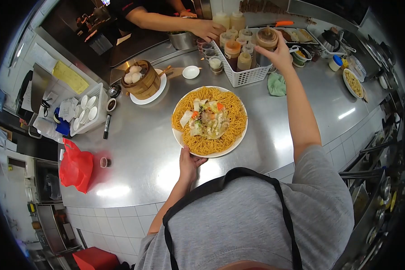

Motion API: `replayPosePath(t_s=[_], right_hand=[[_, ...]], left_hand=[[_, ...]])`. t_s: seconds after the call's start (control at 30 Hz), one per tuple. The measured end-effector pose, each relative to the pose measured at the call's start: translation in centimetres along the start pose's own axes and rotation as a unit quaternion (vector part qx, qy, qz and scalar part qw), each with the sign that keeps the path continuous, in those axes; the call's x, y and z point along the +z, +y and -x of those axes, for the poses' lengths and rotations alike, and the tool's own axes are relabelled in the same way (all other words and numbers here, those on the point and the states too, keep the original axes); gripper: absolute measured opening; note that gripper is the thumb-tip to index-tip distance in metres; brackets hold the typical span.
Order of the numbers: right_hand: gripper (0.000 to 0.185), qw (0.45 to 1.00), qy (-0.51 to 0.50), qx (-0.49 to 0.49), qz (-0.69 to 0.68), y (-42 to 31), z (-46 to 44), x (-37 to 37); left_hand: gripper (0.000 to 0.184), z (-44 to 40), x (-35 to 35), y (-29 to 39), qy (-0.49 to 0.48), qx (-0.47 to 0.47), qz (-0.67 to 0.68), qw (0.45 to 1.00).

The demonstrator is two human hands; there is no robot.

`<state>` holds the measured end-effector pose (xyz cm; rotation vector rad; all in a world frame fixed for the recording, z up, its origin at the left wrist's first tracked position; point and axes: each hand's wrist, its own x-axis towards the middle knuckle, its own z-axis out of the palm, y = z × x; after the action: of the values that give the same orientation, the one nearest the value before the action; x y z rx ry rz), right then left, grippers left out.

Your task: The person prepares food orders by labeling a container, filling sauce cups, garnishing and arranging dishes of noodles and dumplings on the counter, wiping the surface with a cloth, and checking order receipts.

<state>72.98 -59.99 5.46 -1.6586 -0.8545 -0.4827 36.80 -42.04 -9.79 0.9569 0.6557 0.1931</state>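
Right hand (276,50) closed round a wide squeeze bottle (267,38) with brownish contents, upper right of centre, thumb on one side and fingers on the other; whether its base is lifted or rests on something cannot be told. Left hand (190,165) at the lower left rim of a white plate (177,136), mid-frame, thumb up at the edge, fingers partly hidden; cannot tell whether it pinches the rim or only touches, though it looks placed to steady the dish. Plate bears a broad ring of crisp yellow noodles (235,108), with a glossy topping (208,122) of pale pieces, greens and orange bits heaped in the middle. Just above, a white basket (249,78) packs squeeze bottles upright, amber and pale ones among them, probably to stop them tipping and keep them in reach. A co-worker's hand (209,30) reaches to its upper left side. Left of there, a small white dish (191,72); then a bamboo steamer (149,88) holding pale round dumplings (133,74), set on its own plate (160,90), perhaps to catch drips. Farther left, a cup of dark sauce (111,105) and another basket (104,97) with white spoons (92,113).
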Motion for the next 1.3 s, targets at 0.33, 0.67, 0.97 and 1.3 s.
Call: replayPosePath(t_s=[0.33, 0.67, 0.97, 1.3], right_hand=[[0.079, 0.976, 0.008, 0.175, 0.127, 7.6, 3.7, 1.7], [0.035, 0.983, 0.087, 0.154, 0.052, 6.0, 12.4, 2.5], [0.03, 0.788, -0.113, 0.523, -0.306, -3.1, 20.6, 8.7], [0.031, 0.758, -0.153, 0.522, -0.36, -6.2, 23.0, 11.8]], left_hand=[[0.043, -1.8, 0.2, 2.0, 0.074, 0.015, -0.027, 0.997], [0.052, -10.7, -8.9, 10.1, 0.021, -0.078, -0.068, 0.994], [0.033, -21.7, -10.5, 14.0, 0.123, 0.025, 0.11, 0.986], [0.026, -25.3, -15.5, 15.4, 0.253, 0.028, -0.025, 0.967]])
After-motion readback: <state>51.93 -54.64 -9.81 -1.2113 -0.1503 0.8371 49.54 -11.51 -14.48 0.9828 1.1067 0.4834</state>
